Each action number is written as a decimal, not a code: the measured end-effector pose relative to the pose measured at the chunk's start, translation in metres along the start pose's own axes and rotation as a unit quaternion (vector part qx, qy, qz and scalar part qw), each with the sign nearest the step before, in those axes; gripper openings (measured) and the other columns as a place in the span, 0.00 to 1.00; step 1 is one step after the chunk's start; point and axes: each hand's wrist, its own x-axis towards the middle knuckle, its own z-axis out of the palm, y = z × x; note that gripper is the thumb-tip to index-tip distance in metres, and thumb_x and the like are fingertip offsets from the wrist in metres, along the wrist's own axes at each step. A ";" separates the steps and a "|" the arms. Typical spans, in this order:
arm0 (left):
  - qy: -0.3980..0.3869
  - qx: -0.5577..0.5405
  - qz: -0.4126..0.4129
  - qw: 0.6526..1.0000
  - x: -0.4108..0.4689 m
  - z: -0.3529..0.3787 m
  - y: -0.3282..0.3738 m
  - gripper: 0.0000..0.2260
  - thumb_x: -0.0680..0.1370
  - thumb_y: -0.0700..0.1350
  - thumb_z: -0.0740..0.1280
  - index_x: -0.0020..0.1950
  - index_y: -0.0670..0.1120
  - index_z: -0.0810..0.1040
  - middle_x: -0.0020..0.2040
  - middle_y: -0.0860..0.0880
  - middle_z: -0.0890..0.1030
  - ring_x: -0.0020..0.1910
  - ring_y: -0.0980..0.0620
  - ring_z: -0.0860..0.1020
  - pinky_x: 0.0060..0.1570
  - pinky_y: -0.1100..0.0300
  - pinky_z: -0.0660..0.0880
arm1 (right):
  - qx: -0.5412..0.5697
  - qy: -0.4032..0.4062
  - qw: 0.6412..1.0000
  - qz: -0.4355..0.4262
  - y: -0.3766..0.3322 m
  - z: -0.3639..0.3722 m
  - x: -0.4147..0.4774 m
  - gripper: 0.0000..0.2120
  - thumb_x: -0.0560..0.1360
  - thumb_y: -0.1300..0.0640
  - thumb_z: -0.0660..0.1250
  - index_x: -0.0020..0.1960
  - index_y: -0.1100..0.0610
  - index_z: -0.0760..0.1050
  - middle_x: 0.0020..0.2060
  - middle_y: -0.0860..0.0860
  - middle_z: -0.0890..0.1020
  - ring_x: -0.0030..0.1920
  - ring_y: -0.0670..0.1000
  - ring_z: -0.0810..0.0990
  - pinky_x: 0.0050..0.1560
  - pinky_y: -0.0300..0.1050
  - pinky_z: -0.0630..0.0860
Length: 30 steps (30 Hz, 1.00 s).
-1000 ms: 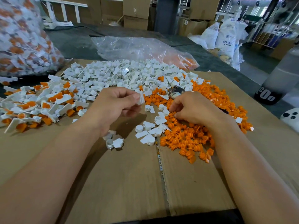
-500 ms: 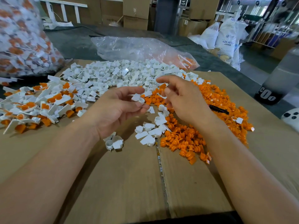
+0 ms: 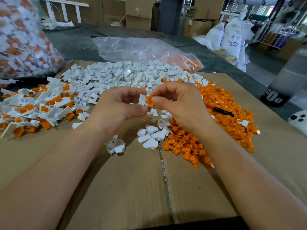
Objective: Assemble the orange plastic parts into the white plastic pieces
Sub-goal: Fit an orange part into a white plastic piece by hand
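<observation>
The orange part [image 3: 149, 100], pinched in your right hand [image 3: 179, 103], touched the right face of the white piece [image 3: 142, 99], pinched in your left hand [image 3: 119, 108]; the push looked to run leftward. Both hung above cardboard [image 3: 132, 188], orange pile [image 3: 224, 117] right, white pile [image 3: 126, 75] beyond; boxes [image 3: 137, 12] and sacks [image 3: 232, 35] stood behind

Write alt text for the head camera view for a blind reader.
A person's left hand pinches a small white plastic piece while the right hand holds a small orange plastic part against it, above a brown cardboard sheet. Heaps lie around: loose white pieces behind, loose orange parts right, assembled white-and-orange pieces left.
</observation>
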 end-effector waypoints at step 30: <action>0.053 0.191 0.150 0.969 -0.008 0.009 -0.001 0.16 0.68 0.31 0.73 0.43 0.53 0.80 0.38 0.52 0.83 0.36 0.57 0.82 0.38 0.66 0.79 | -0.103 -0.047 0.992 0.061 0.000 0.008 0.000 0.10 0.72 0.63 0.64 0.34 0.68 0.75 0.26 0.53 0.79 0.27 0.50 0.79 0.32 0.43 0.77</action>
